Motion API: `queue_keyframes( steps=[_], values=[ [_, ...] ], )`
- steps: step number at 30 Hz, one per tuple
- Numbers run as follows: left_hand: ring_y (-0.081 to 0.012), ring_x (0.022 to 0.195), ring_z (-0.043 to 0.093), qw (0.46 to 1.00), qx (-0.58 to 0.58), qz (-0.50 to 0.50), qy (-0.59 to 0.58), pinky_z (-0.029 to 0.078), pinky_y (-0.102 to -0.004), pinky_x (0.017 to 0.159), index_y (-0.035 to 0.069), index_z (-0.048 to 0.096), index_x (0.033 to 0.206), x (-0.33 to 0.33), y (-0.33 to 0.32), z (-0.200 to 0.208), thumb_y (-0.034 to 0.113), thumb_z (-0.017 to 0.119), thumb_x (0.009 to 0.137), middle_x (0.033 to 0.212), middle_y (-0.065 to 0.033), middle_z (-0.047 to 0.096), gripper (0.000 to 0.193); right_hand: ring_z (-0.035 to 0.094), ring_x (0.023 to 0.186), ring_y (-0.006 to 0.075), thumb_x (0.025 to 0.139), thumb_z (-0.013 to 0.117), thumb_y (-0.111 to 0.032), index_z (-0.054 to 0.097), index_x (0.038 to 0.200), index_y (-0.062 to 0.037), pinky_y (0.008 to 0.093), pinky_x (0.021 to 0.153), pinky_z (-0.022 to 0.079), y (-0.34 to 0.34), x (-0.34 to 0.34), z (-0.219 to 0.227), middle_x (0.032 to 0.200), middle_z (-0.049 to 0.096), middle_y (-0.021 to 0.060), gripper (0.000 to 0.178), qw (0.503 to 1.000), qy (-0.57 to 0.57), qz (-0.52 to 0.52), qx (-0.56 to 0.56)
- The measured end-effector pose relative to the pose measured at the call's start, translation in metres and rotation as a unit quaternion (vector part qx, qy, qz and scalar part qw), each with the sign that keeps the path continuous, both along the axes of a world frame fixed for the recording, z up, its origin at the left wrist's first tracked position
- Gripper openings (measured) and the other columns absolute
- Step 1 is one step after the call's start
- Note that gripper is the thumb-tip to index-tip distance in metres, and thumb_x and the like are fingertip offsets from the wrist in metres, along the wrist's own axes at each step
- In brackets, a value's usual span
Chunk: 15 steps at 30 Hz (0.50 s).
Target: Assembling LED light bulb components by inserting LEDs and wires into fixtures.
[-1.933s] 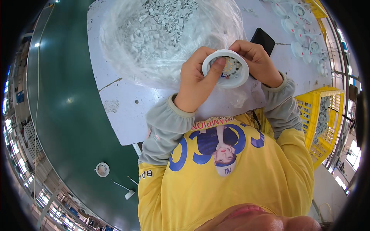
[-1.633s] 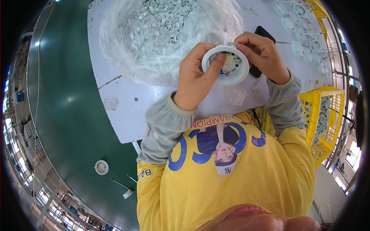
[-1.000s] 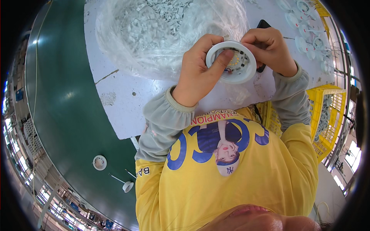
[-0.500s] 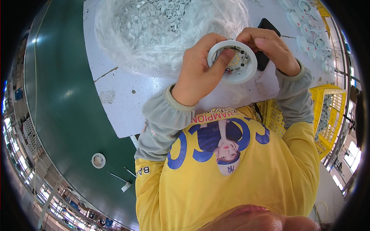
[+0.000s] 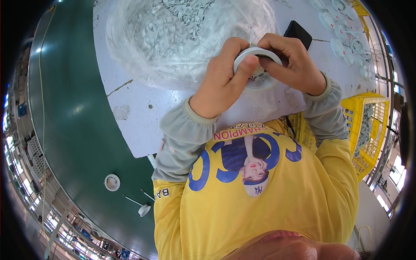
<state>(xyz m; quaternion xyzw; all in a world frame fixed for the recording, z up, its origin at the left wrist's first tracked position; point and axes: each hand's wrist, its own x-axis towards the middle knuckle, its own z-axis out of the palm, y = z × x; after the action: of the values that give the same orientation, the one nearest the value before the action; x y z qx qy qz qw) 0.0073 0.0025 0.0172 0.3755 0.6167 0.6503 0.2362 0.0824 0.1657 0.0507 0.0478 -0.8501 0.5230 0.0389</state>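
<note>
Tabletop (image 5: 134, 104), white and scuffed, is lying under a round white housing (image 5: 261, 82), which the left hand (image 5: 222, 80) is gripping at its side and the right hand (image 5: 295, 65) at its far rim. A clear bag (image 5: 173, 71) of small pale parts (image 5: 193, 17) is sitting beyond; a green surface (image 5: 78, 134) is curving past leftward, a yellow crate (image 5: 354, 113) standing rightward.

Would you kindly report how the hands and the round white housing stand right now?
Left hand gripping round white housing. Right hand at its upper-right rim, grip unclear. Housing's inside partly hidden. Clear plastic bag close beyond.
</note>
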Motion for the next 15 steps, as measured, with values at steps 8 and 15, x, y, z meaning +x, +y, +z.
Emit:
queue_keyframes(
  steps=[8, 15],
  values=[
    [-0.0119, 0.071, 0.047, 0.997, 0.002, -0.048, -0.056, 0.040, -0.0240, 0.064, 0.001, 0.047, 0.095, -0.0074, -0.0006, 0.0010, 0.032, 0.044, 0.091, 0.077, -0.0061, 0.052, 0.032, 0.037, 0.051, 0.0048, 0.076, 0.059, -0.002, 0.052, 0.083, -0.0006, 0.0197, 0.045, 0.031, -0.0031, 0.0019, 0.0005, 0.060, 0.045, 0.0013, 0.010, 1.000, 0.004, -0.007, 0.019],
    [-0.0108, 0.068, 0.045, 0.999, 0.042, -0.008, -0.019, 0.039, -0.0241, 0.062, 0.000, 0.049, 0.088, -0.0050, 0.0024, -0.0004, 0.029, 0.045, 0.091, 0.073, -0.0057, 0.050, 0.030, 0.037, 0.052, 0.0054, 0.076, 0.059, -0.002, 0.052, 0.084, -0.0007, 0.0203, 0.045, 0.031, -0.0029, -0.0022, -0.0042, 0.061, 0.046, 0.0019, 0.011, 0.998, 0.046, -0.003, 0.031]
  ],
)
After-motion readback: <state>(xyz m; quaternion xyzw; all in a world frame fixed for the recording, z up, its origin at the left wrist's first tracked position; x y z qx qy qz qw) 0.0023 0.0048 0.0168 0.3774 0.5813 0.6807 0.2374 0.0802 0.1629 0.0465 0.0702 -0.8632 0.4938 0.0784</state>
